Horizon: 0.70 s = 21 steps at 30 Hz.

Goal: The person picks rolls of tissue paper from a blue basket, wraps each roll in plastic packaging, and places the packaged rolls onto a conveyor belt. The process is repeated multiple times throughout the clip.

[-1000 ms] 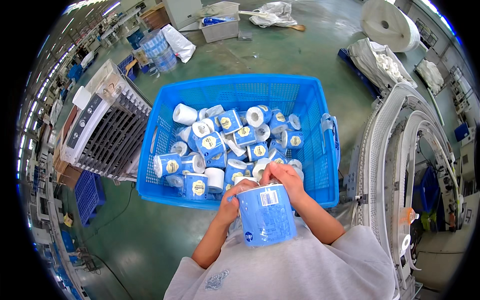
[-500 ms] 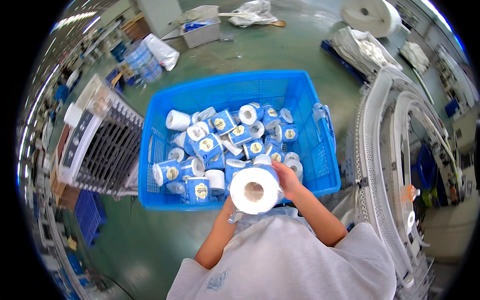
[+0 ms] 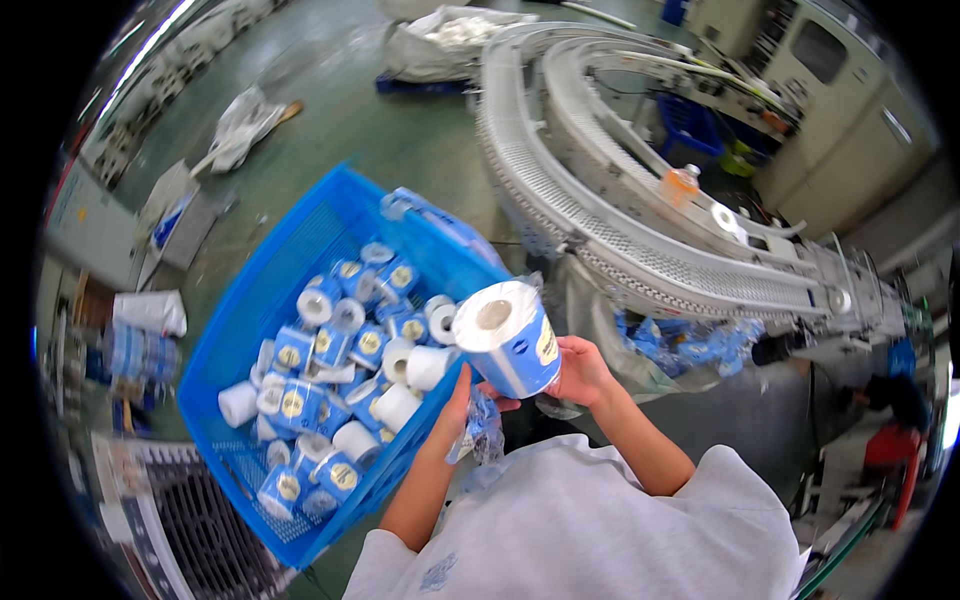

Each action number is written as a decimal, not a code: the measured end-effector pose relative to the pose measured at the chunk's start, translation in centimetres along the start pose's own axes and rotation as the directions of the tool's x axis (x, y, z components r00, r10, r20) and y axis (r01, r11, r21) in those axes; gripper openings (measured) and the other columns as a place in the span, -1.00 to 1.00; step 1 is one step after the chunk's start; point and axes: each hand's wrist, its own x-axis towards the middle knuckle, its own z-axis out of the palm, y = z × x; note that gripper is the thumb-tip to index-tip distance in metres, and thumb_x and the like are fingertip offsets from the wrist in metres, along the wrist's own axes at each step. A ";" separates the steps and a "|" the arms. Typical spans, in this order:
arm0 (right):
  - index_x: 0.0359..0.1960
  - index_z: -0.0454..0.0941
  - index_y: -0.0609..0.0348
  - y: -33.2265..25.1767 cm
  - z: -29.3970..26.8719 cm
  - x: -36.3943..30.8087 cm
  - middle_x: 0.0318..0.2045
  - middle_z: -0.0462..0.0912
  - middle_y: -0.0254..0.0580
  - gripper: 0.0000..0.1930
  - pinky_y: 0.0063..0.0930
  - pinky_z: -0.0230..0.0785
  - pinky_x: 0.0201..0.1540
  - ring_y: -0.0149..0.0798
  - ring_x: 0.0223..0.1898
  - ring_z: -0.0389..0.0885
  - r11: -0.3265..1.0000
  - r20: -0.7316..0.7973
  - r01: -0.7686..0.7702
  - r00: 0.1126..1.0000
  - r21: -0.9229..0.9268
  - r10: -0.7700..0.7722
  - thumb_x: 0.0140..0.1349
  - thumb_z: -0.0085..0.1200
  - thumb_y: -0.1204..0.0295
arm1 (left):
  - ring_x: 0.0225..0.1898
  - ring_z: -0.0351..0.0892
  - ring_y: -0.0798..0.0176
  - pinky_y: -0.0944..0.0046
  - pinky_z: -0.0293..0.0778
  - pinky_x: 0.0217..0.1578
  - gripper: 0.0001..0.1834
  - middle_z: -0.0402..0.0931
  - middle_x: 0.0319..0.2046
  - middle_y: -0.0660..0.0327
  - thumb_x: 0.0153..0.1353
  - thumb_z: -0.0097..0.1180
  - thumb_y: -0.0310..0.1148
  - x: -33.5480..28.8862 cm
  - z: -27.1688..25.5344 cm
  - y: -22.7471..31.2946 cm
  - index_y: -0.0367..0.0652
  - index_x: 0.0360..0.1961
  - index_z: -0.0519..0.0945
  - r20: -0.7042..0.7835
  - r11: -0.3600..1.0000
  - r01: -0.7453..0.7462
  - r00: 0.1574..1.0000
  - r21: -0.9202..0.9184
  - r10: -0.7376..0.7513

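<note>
Between my two hands, in front of my chest, is a toilet roll (image 3: 518,345) with a white top, a cardboard core and a blue printed wrap. My right hand (image 3: 582,372) grips its right side. Low on its left side is my left hand (image 3: 462,405), partly hidden, with fingers curled beneath the roll. A crumpled clear and blue plastic wrapper (image 3: 486,430) hangs at my left hand. To the left, a blue plastic basket (image 3: 225,345) holds many toilet rolls, some in blue wraps and some bare white.
A curved white conveyor (image 3: 590,235) sweeps across the right, with an orange-capped bottle (image 3: 682,184) and a white roll (image 3: 728,220) on it. Below it sits a bag of blue plastic wrappers (image 3: 690,345). A grey slatted machine (image 3: 215,515) stands at the lower left.
My view has turned right, so the basket now lies to my left and the conveyor ahead. The toilet roll, still in my hands, has tilted to show its blue side.
</note>
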 end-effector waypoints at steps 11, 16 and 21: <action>-0.03 0.30 0.33 -5.5 -11.9 -24.9 -0.04 0.46 -0.05 -0.58 -0.27 0.33 0.05 -0.12 -0.02 0.46 0.702 -0.199 0.518 0.849 0.488 -0.489 0.10 -0.07 0.34 | -0.35 0.53 0.14 0.24 0.46 -0.30 -0.45 0.55 -0.35 0.09 0.22 -0.17 0.08 5.2 11.5 -14.2 -0.26 -0.22 0.52 0.086 0.936 0.339 0.940 -0.096 -0.331; -0.06 0.32 0.38 -7.2 -19.8 -42.3 -0.09 0.47 -0.01 -0.59 -0.24 0.32 0.05 -0.08 -0.05 0.47 0.425 -0.398 0.790 0.597 0.441 -0.697 0.09 -0.08 0.37 | -0.39 0.53 0.15 0.24 0.49 -0.44 -0.51 0.56 -0.39 0.12 0.18 -0.10 0.07 9.0 22.9 -23.9 -0.21 -0.30 0.53 0.202 0.861 0.509 0.844 -0.008 -0.497; -0.11 0.34 0.40 -5.9 -27.3 -57.0 -0.12 0.49 0.00 -0.67 -0.18 0.30 0.07 -0.07 -0.05 0.47 0.016 -0.673 0.937 0.262 0.348 -0.692 0.14 -0.13 0.40 | -0.42 0.51 0.16 0.27 0.48 -0.45 -0.56 0.55 -0.41 0.11 0.16 -0.04 0.02 12.6 34.7 -33.8 -0.21 -0.33 0.54 0.215 0.802 0.577 0.773 0.152 -0.597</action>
